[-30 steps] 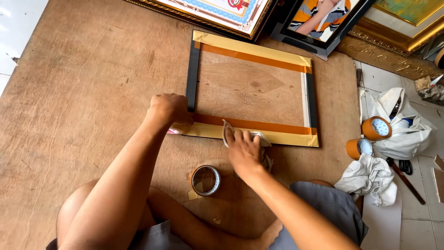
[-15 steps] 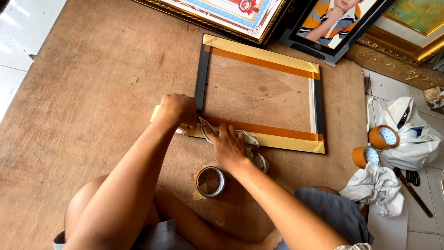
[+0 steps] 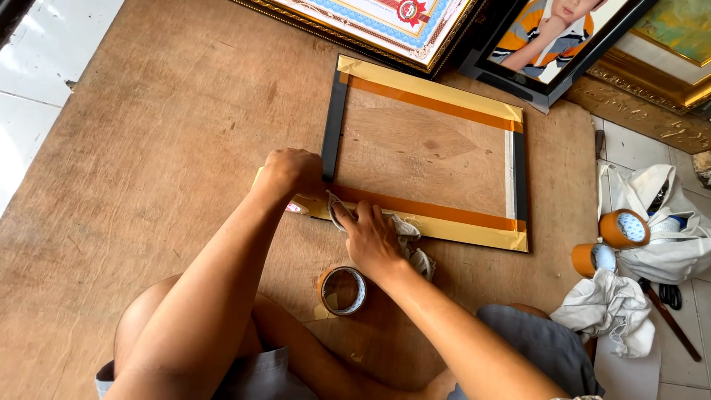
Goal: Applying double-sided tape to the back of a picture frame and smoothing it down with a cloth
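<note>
Right hand (image 3: 374, 238) slid cloth (image 3: 406, 235) toward left hand (image 3: 292, 172).

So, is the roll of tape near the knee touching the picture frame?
Apart. The head view shows bare wooden board between the roll of tape and the picture frame.

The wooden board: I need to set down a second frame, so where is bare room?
The board is bare left of the frame and both hands. It is crowded near the tape roll, and along the top by framed pictures.
</note>
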